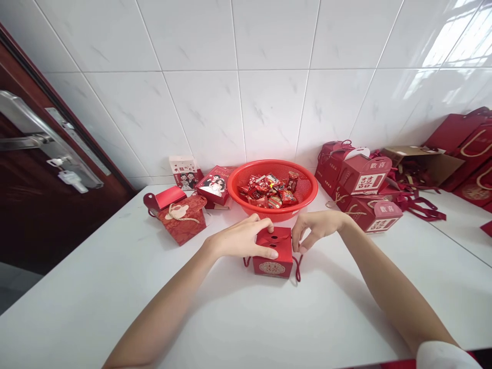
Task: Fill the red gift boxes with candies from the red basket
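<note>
A small red gift box (272,269) with a gold emblem on its front stands on the white table. Its top panel has two round holes, and a dark red cord (298,269) hangs at its right side, with another loop at the left. My left hand (242,238) reaches over the box from the left, its thumb on the front of the top and its fingers at the back, gripping it. My right hand (312,229) is curled at the box's right edge, fingertips pinched close to the upper end of the cord; what they hold is hidden.
Behind the box is a red plastic basket (233,195) of wrapped candies (269,190). Several decorated boxes (183,219) stand to the left. Stacked red boxes (365,177), ribbons (425,207) and an open cardboard box (446,166) are at right. A tiled wall (274,113) borders the table.
</note>
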A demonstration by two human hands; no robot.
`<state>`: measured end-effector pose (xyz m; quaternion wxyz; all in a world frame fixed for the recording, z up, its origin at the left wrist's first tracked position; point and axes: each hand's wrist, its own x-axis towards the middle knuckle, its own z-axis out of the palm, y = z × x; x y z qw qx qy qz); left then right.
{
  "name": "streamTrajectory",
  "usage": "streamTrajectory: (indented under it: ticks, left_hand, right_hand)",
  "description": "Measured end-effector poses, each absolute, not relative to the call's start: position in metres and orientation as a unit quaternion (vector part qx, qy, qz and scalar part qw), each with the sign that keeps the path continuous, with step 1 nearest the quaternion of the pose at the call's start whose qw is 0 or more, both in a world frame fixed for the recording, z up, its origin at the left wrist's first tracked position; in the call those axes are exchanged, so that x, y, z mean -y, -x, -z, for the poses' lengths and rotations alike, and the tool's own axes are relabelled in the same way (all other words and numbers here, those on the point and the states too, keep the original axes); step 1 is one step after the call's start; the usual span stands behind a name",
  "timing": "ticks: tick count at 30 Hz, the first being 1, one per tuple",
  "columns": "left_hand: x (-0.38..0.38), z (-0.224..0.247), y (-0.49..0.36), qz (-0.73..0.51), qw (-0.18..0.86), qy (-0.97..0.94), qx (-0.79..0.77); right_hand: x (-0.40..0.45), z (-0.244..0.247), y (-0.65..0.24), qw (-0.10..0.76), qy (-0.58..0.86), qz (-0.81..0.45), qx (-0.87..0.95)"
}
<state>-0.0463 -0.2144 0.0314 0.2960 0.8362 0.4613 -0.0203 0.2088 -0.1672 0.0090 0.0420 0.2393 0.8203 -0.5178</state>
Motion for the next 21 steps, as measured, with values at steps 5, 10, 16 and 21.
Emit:
streamTrajectory:
  ticks: [5, 10, 16, 21]
  left_hand:
    - [0.219, -0.029, 0.044, -0.018, 0.271, -0.84, -0.469]
    - [0.225, -0.035, 0.043, -0.12, 0.325, -0.816, -0.463]
    - [0.242, -0.065, 0.057, -0.329, 0.529, -0.725, -0.293]
    - [0.252, -0.063, 0.052, -0.324, 0.553, -0.729, -0.239]
  right_hand:
    - [0.174, -0.022, -0.211, -0.132, -0.262, 0.629, -0.72]
    - [0.197, -0.046, -0.204, -0.286, -0.271, 0.629, -0.67]
    - [0.225, -0.066, -0.195, -0.34, -0.313, 0.529, -0.712]
    - [0.244, -0.067, -0.179, -0.354, -0.371, 0.365, -0.777]
